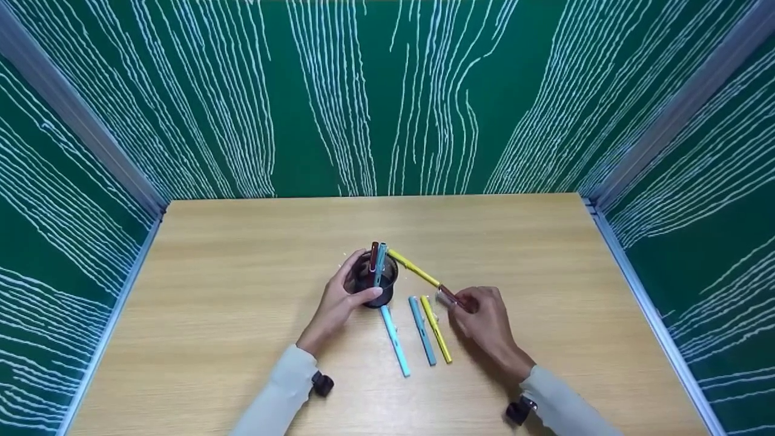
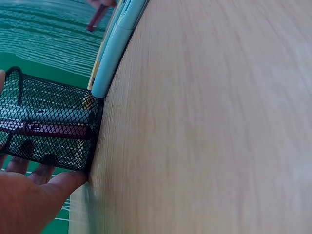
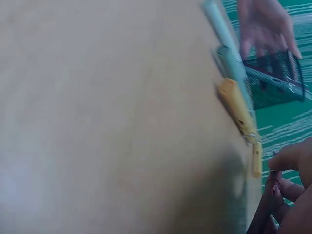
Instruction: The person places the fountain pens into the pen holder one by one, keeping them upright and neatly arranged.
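Observation:
My left hand (image 1: 334, 306) grips a black mesh pen cup (image 1: 389, 289), thumb on the near side and fingers around the far side. Inside the cup stand a dark red pen (image 1: 374, 257) and a blue pen (image 1: 380, 265), both seen through the mesh in the left wrist view. To the right of the cup, my right hand (image 1: 485, 320) pinches another dark red pen (image 1: 449, 295). Its tip end overlaps the lower end of a slanting yellow pen (image 1: 415, 268) in the head view. The right wrist view shows the held pen pointing downward from my fingers.
Three pens lie side by side in front of the cup: a light blue one (image 1: 395, 342), a darker blue one (image 1: 422, 331) and a yellow one (image 1: 436, 330). The wooden table (image 1: 230, 260) is enclosed by green walls (image 1: 387, 121) with white streaks.

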{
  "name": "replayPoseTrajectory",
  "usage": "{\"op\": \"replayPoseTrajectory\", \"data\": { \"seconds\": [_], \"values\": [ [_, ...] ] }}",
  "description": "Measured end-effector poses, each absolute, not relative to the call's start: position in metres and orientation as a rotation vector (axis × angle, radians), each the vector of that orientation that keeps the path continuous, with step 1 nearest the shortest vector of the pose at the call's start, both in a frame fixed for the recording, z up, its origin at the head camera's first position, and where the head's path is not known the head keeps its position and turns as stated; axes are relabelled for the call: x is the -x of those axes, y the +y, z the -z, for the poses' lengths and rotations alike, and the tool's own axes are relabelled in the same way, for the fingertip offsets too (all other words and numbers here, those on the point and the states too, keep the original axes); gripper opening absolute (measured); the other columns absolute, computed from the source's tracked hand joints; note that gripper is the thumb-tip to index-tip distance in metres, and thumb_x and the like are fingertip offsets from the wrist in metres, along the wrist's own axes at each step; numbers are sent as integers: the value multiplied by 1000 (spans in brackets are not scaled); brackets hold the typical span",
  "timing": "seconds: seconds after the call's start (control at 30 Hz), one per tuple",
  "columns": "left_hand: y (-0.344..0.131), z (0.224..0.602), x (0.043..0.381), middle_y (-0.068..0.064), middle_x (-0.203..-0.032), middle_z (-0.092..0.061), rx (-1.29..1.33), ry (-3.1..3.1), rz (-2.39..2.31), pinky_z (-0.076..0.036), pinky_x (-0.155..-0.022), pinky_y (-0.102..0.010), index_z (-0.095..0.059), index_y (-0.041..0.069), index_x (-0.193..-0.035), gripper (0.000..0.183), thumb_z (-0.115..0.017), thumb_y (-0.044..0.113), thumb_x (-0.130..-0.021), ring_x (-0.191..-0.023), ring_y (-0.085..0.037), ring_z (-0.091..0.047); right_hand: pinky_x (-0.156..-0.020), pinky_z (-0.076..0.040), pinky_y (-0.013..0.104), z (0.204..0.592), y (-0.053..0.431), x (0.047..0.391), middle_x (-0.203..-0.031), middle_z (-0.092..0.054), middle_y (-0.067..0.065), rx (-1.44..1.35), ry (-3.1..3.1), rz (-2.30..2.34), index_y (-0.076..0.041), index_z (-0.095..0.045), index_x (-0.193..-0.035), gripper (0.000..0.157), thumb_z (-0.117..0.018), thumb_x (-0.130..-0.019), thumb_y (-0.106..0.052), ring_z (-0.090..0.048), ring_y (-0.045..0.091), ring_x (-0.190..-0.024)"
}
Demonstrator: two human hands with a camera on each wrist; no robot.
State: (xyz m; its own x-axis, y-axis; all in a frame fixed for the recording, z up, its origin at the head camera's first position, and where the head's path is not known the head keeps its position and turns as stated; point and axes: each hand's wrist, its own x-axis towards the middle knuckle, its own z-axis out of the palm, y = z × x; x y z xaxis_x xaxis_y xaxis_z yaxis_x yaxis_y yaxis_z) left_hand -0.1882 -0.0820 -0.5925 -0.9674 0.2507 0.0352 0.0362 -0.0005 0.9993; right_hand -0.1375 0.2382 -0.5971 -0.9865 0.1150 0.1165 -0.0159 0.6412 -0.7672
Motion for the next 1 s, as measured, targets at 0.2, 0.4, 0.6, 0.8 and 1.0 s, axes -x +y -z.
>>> {"op": "replayPoseTrajectory", "data": {
  "seconds": [0.2, 0.4, 0.6, 0.8, 1.0],
  "values": [
    [-83, 592, 187, -9, -168, -51, -328, 2069, -2131, -32, -132, -52, -41, 20, -171, 89, -88, 18, -94, -156, -32, -47, -103, -45, 49, 574, 249, 148, -106, -73, 12, 47, -2623, -1354, -5, -81, -104, 12, -85, -92, -5, -58, 31, -114],
    [-83, 591, 187, -9, -169, -50, -325, 2084, -2117, -31, -132, -52, -41, 21, -171, 89, -88, 20, -95, -157, -33, -45, -103, -46, 53, 549, 258, 162, -102, -78, 11, -21, -2506, -1369, -5, -82, -101, 10, -85, -92, 0, -60, 29, -110],
    [-82, 588, 187, -8, -169, -50, -299, 2115, -2087, -30, -132, -52, -43, 24, -170, 89, -89, 22, -94, -157, -32, -45, -101, -45, 47, 530, 258, 172, -103, -78, 13, -25, -2471, -1369, -3, -81, -104, 10, -84, -94, -4, -59, 26, -109],
    [-83, 590, 188, -9, -169, -50, -306, 2113, -2086, -28, -133, -52, -43, 23, -170, 88, -88, 21, -95, -158, -32, -44, -104, -44, 44, 518, 251, 180, -109, -77, 12, -11, -2487, -1392, -4, -81, -110, 15, -84, -97, -9, -57, 27, -113],
    [-83, 589, 188, -10, -170, -48, -298, 2101, -2090, -28, -133, -54, -42, 21, -171, 88, -87, 18, -95, -159, -33, -42, -107, -44, 51, 510, 242, 185, -111, -77, 13, -33, -2462, -1442, -4, -81, -111, 16, -85, -97, -10, -57, 29, -115]
  ]
}}
